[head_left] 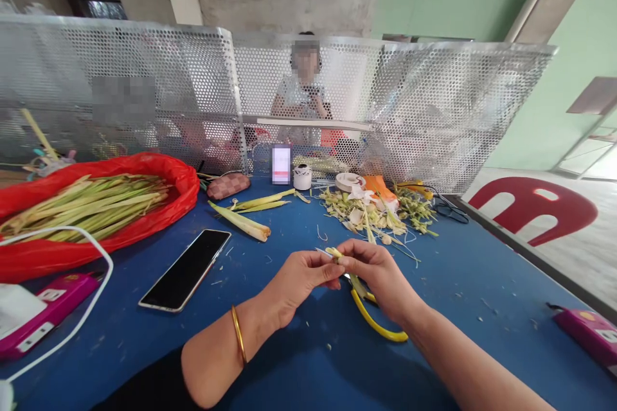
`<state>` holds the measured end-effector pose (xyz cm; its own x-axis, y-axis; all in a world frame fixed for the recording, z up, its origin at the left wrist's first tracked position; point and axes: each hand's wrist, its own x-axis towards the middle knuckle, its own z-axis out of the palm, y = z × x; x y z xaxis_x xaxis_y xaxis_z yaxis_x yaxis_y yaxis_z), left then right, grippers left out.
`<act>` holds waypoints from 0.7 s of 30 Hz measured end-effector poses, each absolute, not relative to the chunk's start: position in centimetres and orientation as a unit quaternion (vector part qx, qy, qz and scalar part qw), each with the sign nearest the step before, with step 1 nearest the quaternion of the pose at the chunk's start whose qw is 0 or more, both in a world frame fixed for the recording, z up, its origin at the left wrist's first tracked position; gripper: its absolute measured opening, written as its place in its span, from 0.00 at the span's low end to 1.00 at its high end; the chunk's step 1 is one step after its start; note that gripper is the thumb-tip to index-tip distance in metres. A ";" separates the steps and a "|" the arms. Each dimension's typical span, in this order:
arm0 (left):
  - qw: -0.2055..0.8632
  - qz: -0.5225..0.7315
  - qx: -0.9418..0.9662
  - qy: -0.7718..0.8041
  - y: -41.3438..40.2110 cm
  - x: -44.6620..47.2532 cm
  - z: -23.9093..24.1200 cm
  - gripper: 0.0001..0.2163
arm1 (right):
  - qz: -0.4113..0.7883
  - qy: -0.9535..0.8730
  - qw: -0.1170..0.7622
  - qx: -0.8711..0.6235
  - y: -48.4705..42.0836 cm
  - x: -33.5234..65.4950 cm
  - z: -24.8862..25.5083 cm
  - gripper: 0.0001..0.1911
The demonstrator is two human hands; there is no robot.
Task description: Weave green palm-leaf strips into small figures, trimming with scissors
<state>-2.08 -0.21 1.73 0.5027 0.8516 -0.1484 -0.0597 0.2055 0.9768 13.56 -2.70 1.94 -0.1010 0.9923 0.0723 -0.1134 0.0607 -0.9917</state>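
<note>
My left hand (299,276) and my right hand (378,273) meet above the blue table (463,282), both pinching a small folded piece of pale green leaf strip (333,252) between their fingertips. My left wrist wears a gold bangle (238,334). Yellow-handled scissors (373,318) lie on the table just under my right hand; whether that hand also touches them I cannot tell. A heap of leaf trimmings and small folded pieces (371,212) lies beyond my hands.
A red plastic bag (159,196) of long leaf strips sits at the left. A black phone (187,268) lies near it, with a pink box (45,311) and white cable. Cut stalks (243,221), tape rolls and an upright phone stand by the perforated metal screen (409,109), behind which a person sits. Red chair at right.
</note>
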 end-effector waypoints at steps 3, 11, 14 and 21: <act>0.731 0.358 0.468 0.344 -0.6 -1.7 1.1 0.14 | 0.557 -0.472 0.548 -0.408 -3.2 13.1 2.0 0.13; 0.847 0.347 0.316 0.249 -0.7 -1.2 -0.3 0.13 | 0.556 -0.436 0.579 -0.407 -3.3 12.6 1.5 0.12; 0.824 0.343 0.362 0.270 -0.2 -1.7 -0.1 0.16 | 0.543 -0.470 0.559 -0.415 -3.1 12.9 1.6 0.11; 0.809 0.353 0.330 0.334 -0.2 -1.7 -0.1 0.14 | 0.485 -0.527 0.519 -0.466 -2.4 13.5 0.3 0.14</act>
